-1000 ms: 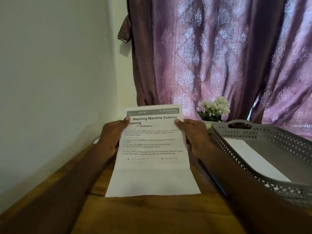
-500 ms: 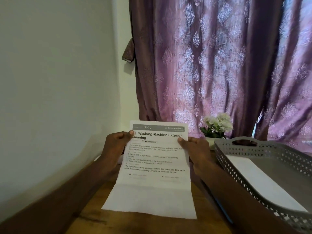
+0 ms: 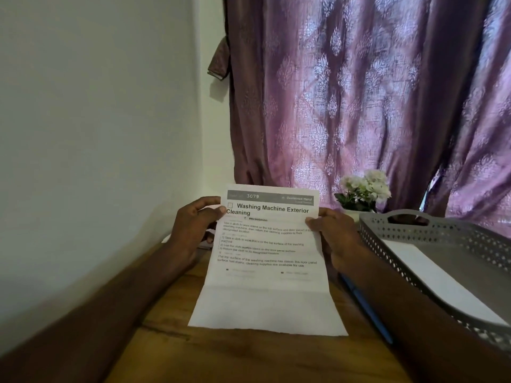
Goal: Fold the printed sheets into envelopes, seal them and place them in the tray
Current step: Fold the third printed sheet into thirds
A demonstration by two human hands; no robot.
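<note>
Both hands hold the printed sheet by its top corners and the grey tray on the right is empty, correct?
Not quite: the head view shows the grey tray already holds a white paper. Both the left hand and right hand do hold the printed sheet near its top corners.

At the centre of the frame your sheet [image 3: 266, 252] reads "3079" in its grey header band, then the heading "Washing Machine Exterior Cleaning" and, below it, "Workstation".

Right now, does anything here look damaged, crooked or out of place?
Nothing stands out. The printed sheet is held upright by the left hand and right hand, with one crease across it. A white paper lies flat in the grey tray.
</note>
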